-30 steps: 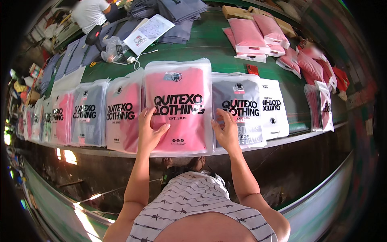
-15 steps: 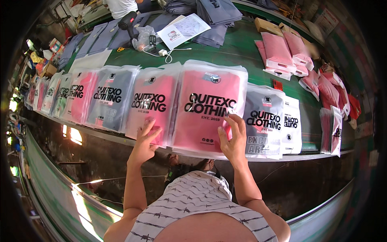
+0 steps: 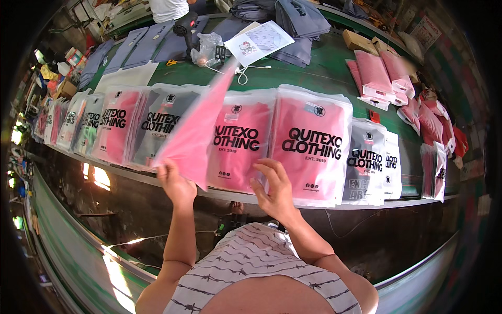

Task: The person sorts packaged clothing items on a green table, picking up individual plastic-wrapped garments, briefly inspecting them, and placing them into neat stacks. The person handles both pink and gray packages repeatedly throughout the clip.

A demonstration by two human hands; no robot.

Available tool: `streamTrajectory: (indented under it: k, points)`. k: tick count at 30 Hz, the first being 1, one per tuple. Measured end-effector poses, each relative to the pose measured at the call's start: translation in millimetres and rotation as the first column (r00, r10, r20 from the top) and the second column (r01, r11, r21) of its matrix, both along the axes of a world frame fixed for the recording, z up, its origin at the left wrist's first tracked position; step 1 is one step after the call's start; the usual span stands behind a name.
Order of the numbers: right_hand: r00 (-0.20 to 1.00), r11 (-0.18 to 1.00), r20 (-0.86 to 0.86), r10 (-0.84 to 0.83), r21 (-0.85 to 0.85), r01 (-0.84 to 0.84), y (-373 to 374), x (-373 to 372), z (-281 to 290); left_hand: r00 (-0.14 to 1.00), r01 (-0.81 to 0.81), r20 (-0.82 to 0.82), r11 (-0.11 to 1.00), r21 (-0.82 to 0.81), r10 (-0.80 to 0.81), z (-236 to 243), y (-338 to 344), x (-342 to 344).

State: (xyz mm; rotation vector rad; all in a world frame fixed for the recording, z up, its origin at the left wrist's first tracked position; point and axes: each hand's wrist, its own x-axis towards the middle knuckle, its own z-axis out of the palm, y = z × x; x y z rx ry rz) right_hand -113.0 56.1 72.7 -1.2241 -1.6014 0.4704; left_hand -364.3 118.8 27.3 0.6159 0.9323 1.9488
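Note:
Pinched at its lower edge in my left hand [image 3: 178, 184] is a pink bagged garment [image 3: 197, 128], raised and tilted, its upper part blurred. It overlaps the stack of grey bagged garments [image 3: 159, 128] on the left and part of a stack of pink bagged garments [image 3: 238, 157]. My right hand [image 3: 275, 193] has its fingers apart and slightly bent at that pink stack's lower right. Whether they touch the plastic I cannot tell. Just right of these fingers lies another, larger-looking pink stack [image 3: 314, 175]. All are in frosted bags with black print.
Along the green table's front edge [image 3: 402, 196] run more bagged stacks, with grey [image 3: 363, 180] and white [image 3: 392, 180] ones at right. Pink bags [image 3: 376, 73] lie far right. Farther back are folded grey garments [image 3: 300, 23], a dark heat gun [image 3: 184, 34], a printed sheet [image 3: 261, 42] and cable [image 3: 241, 78].
My left hand has lifted a pink bagged garment and tilted it leftward. My right hand has come off the larger pink stack, toward the left. The whole view has shifted.

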Motion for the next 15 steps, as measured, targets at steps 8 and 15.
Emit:
streamTrajectory:
  k: [8, 15]
  points:
    - [0.988, 0.998, 0.150, -0.042, -0.039, 0.049, 18, -42, -3, 0.868, 0.342, 0.440, 0.919, -0.196, -0.230, -16, -18, -40]
    - [0.878, 0.991, 0.477, 0.032, -0.127, 0.033, 46, -73, -48, 0.847, 0.345, 0.503, 0.896, -0.279, -0.169, -59, -53, -29]
